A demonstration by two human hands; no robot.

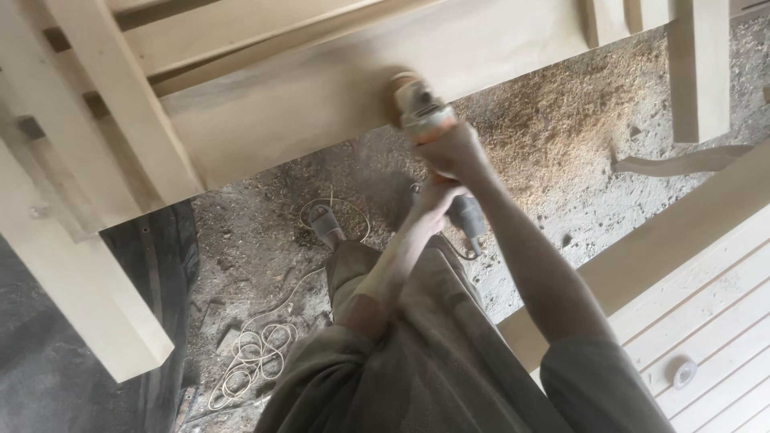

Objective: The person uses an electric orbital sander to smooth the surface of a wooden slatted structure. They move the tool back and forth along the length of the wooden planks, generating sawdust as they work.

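Both hands clamp a grinder [419,108] against the wide wooden board [321,96]: right hand [453,148] near the head, left hand [437,200] behind. Sawdust [553,120] and a coiled cord [257,353] cover the floor [257,240] below.

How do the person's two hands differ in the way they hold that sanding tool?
The right hand grips the power sander up near its head, close against the wooden panel; the left hand sits lower, at the tool's rear handle. The right arm is stretched out nearly straight, while the left arm is bent at the elbow. Both hands are bare and closed on the same tool.
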